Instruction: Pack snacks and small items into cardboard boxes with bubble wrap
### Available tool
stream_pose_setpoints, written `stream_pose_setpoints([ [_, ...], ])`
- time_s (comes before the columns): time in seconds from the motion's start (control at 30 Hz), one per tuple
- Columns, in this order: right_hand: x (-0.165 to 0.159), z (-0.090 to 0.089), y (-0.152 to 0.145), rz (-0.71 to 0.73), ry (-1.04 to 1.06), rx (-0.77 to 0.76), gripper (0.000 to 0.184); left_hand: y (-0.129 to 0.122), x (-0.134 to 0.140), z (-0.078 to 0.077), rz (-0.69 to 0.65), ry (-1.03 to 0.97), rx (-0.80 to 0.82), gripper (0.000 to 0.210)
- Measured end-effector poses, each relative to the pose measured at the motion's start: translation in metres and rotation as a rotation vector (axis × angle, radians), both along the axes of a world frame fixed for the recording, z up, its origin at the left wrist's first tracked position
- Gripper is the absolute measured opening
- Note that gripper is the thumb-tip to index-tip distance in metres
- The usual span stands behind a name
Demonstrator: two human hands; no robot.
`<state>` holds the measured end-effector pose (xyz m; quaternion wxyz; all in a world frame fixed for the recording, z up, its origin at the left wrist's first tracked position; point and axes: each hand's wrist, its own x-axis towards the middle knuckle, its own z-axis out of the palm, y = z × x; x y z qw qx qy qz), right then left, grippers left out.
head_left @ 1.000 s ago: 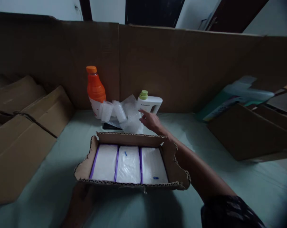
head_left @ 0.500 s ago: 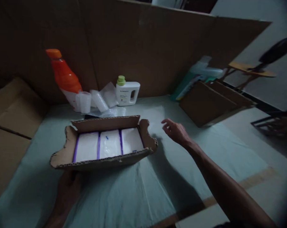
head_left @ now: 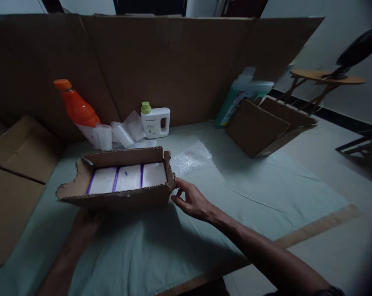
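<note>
An open cardboard box (head_left: pixel 121 201) with torn, wavy-cut end walls is in front of me, tilted toward me. Inside it, three white packs with purple edges (head_left: pixel 129 179) sit side by side. My left hand (head_left: pixel 86 226) grips the box from below at its front left, its fingertips hidden under the box. At the right end of the box, my right hand (head_left: pixel 192 199) touches the end wall with its fingers, the thumb apart from them. Bubble wrap (head_left: pixel 192 158) lies flat on the cloth just behind the right hand.
Behind the box stand an orange-capped red bottle (head_left: pixel 81 109), rolled bubble wrap (head_left: pixel 122 133) and a white jug with a green cap (head_left: pixel 155 123). Farther right, a cardboard carton (head_left: pixel 255 127) leans by teal bottles (head_left: pixel 235 100). Cardboard panels (head_left: pixel 173 70) wall the back; folded cardboard (head_left: pixel 16 164) lies left.
My right hand has moved left from open space to the right end of the box. The left hand stays at the front left underside. The view has shifted, showing more bubble wrap.
</note>
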<state>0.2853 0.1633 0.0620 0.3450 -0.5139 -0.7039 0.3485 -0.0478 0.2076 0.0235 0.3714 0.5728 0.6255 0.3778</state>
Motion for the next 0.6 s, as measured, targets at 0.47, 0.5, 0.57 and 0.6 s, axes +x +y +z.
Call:
stream_pose_setpoints([
  [0.47,0.126,-0.007,0.133,-0.718,-0.538,-0.049,0.027,-0.013,0.028,0.004,0.094,-0.007,-0.085,0.062],
  [0.5,0.125,-0.009,0.13,-0.711,-0.536,-0.027,0.025,-0.012,0.032,0.001,0.123,0.016,-0.081,0.062],
  [0.57,0.126,-0.007,0.114,-0.719,-0.529,0.006,0.025,-0.006,0.041,-0.004,0.157,0.048,-0.059,0.061],
  [0.6,0.128,-0.002,0.101,-0.738,-0.528,0.02,0.027,-0.002,0.045,-0.006,0.157,0.053,-0.044,0.06],
])
